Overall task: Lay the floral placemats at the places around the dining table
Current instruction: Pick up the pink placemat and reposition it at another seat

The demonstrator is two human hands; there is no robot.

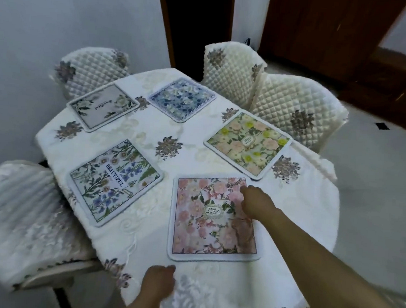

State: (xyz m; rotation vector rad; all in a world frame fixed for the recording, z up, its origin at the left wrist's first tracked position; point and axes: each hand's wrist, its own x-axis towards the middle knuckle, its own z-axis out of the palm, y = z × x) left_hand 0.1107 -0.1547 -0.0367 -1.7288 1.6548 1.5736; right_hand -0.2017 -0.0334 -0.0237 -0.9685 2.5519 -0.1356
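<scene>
Pink square placemat (213, 218) (soft-edged) under right hand (257, 204), grip apart; left hand (158, 284) fisted.

quilted chair covers (293, 112), embroidered white tablecloth (168, 149), dark wooden door (326, 30)

Tablecloth (193, 138): white cloth, embroidered, slight sheen. Placemats, e.g. near pink one (206, 226): matt printed fabric, soft bound edges. Chair covers (294, 105): quilted, padded cream cloth. Far door (326, 30): dark wood. Floor (376, 166): smooth tile.

5 placemats on table (193, 138) | r hand (256, 203) on pink placemat (213, 217) | l hand (158, 283) at near edge
</scene>
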